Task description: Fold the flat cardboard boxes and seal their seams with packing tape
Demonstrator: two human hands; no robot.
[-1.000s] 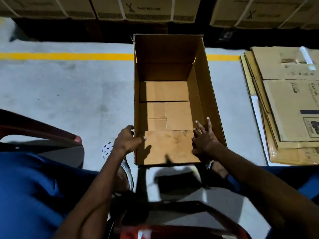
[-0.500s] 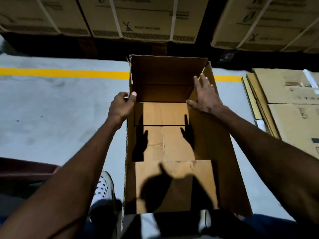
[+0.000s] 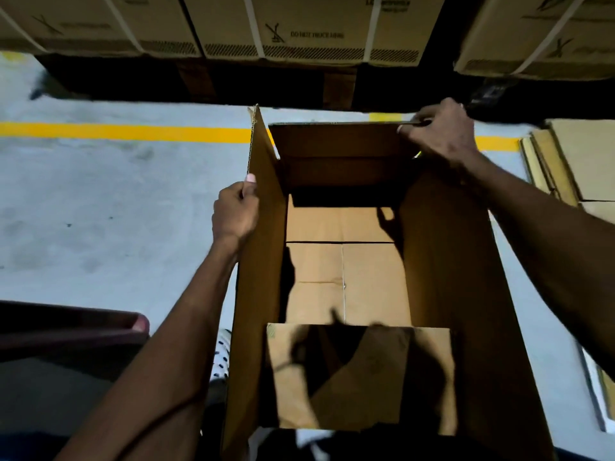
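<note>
The grey floor [image 3: 100, 211] in front of you carries a yellow line [image 3: 123, 133], with strapped cartons [image 3: 299, 28] stacked beyond it and flat cardboard sheets [image 3: 579, 161] lying to your right. The open cardboard box [image 3: 346, 277] stands on the floor between your arms, its bottom flaps folded in. Your left hand [image 3: 234, 212] grips the top edge of its left wall; your right hand [image 3: 439, 133] pinches the far flap's edge at the right corner.
</note>
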